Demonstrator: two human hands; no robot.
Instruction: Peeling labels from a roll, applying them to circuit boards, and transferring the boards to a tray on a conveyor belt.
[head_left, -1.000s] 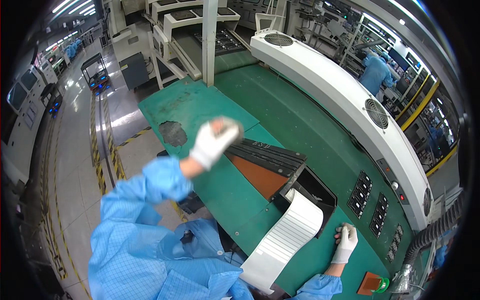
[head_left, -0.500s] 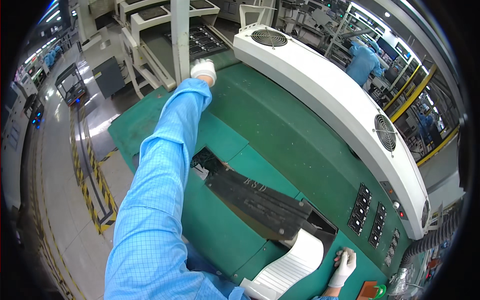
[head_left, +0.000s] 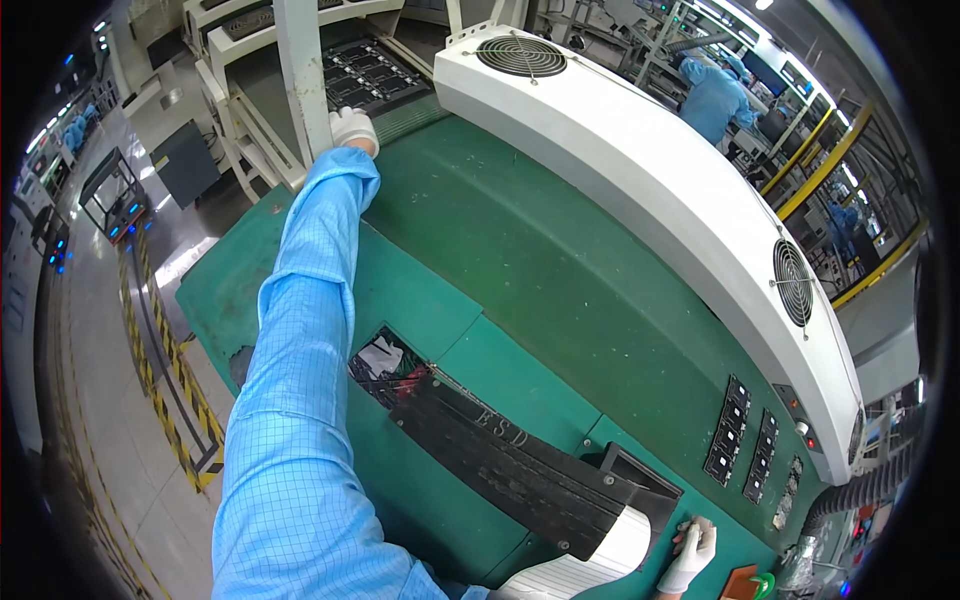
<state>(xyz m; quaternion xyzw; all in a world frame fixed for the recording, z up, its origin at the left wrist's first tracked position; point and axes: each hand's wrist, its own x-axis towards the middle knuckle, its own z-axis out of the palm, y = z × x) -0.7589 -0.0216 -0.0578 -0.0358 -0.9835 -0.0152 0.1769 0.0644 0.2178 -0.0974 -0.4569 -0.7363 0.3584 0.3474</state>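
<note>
My left arm, in a blue gridded sleeve, stretches to the far end of the green bench. The white-gloved left hand [head_left: 355, 130] is beside the pale upright post [head_left: 303, 80], at the near edge of a black panel of circuit boards [head_left: 372, 75]. Its fingertips are hidden from view. At the lower right, my right hand [head_left: 690, 555], also gloved, hovers over or rests on the green surface with its fingers curled in; whatever they may hold is hidden. Close to it are a white lined sheet [head_left: 590, 565] and a black open box [head_left: 640, 475].
A long white fan unit [head_left: 650, 160] arches over the bench's far side. Black board strips [head_left: 727, 430] lie at the right. A dark curved bar [head_left: 500, 465] crosses the near bench beside a cut-out [head_left: 385, 365] holding scraps. Another person [head_left: 715, 100] works at the back right.
The view has shifted, so the bench's far end sits further left in the picture. My left hand remains by the post and board panel. The right hand stays curled at the lower right.
</note>
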